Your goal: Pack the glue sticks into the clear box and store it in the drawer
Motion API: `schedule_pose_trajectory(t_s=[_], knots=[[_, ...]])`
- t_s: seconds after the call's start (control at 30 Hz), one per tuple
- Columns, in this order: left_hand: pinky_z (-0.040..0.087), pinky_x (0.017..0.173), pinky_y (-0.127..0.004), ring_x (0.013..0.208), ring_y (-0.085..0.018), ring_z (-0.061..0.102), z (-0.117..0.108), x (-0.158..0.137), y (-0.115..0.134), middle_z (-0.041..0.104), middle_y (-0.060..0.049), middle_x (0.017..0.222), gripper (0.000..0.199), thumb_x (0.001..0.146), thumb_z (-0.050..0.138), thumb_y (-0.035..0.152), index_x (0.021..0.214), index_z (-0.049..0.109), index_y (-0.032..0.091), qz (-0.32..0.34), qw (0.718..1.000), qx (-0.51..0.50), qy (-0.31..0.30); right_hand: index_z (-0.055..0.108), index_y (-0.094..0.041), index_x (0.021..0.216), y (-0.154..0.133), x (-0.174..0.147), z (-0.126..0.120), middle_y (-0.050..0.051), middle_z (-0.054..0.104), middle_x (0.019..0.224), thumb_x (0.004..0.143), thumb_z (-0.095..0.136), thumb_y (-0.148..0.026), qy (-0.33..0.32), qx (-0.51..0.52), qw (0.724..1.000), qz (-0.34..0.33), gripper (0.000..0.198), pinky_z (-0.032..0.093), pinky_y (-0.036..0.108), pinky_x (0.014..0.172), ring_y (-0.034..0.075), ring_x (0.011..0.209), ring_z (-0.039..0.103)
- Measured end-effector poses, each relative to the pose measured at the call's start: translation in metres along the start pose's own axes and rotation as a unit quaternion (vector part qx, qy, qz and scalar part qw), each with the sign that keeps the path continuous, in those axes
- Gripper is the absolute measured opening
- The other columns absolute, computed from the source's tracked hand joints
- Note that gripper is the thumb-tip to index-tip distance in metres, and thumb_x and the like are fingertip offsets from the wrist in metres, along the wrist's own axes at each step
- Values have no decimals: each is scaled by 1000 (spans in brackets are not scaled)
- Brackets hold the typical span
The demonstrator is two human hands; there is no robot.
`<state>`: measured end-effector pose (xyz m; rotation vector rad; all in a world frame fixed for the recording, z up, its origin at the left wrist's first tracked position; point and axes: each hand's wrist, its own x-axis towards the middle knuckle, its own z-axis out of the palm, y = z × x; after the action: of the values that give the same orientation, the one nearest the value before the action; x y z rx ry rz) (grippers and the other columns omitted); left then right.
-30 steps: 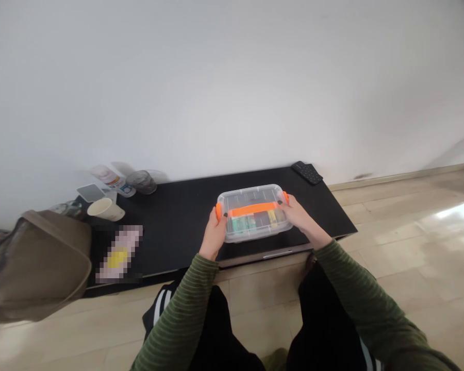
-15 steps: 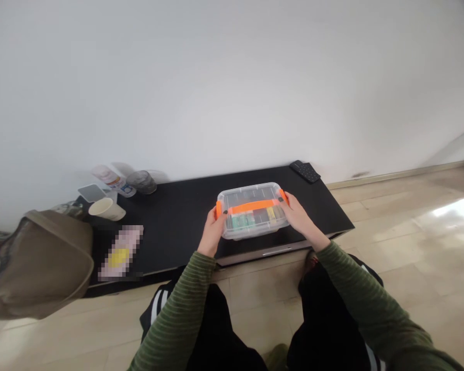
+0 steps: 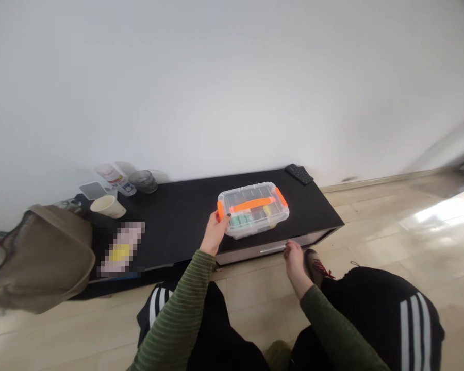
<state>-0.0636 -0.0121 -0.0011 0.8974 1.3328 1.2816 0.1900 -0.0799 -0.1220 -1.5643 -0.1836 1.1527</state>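
Note:
A clear plastic storage box point(image 3: 251, 208) with orange latches and an orange carrying handle sits on the black tabletop. Green and yellow packets show through it, and its lid is on. My left hand point(image 3: 214, 231) grips the box's left end, thumb over the lid's edge and fingers at the orange latch. Below the tabletop, my right hand point(image 3: 297, 263) has its fingers curled at the right end of the light drawer handle point(image 3: 272, 249). The fingertips cover that end of the handle, and the drawer front is closed.
A black low cabinet point(image 3: 178, 206) stands against the white wall. At its left are a brown bag point(image 3: 48, 257), a paper cup point(image 3: 108, 207), a bottle point(image 3: 116, 180), a dark glass point(image 3: 144, 181) and a blurred pink packet point(image 3: 122, 247). A black keypad-like object point(image 3: 299, 174) lies back right.
My right hand has let go of the box's right latch and moved down toward me to the drawer handle. My left hand still grips the box, which stays in place.

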Motion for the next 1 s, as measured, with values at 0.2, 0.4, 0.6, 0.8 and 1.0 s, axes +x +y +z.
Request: schedule_pose_trajectory(t_s=[0.2,0.4,0.6,0.8,1.0], knots=[[53,87,-33,96,-19,66,1,-5,-1,67,-11,110,42,79,72,30,114,55,14,8,1000,3,19,52,-20,76,60,13,9,2,61,69,85,59,-17,-51,-31,983,175,12,38,20,46,12,54,59],[54,80,-31,93,-18,67,1,-9,2,68,-12,109,43,81,72,33,115,54,13,0,1000,0,2,63,-14,107,56,44,17,7,67,101,98,57,-28,-66,-49,976,200,18,56,29,68,16,83,66],[54,79,-31,93,-19,68,-1,-12,5,68,-13,113,52,78,75,41,117,52,14,-5,1000,-22,-22,60,-16,123,68,50,15,8,64,118,97,61,-37,-48,-48,984,166,34,58,38,82,19,97,65],[53,82,-32,95,-19,66,-4,-12,3,67,-11,112,54,74,76,48,112,58,14,0,1000,0,-29,54,-19,81,75,49,14,-2,61,68,88,65,-18,-26,-42,990,130,13,43,18,47,10,55,60],[53,81,-31,92,-18,66,2,-12,-1,67,-9,106,48,76,72,45,111,58,15,-1,1000,-8,-1,43,-23,72,82,34,-3,-3,59,59,81,63,-15,-26,-39,992,120,24,37,17,42,12,53,63]])
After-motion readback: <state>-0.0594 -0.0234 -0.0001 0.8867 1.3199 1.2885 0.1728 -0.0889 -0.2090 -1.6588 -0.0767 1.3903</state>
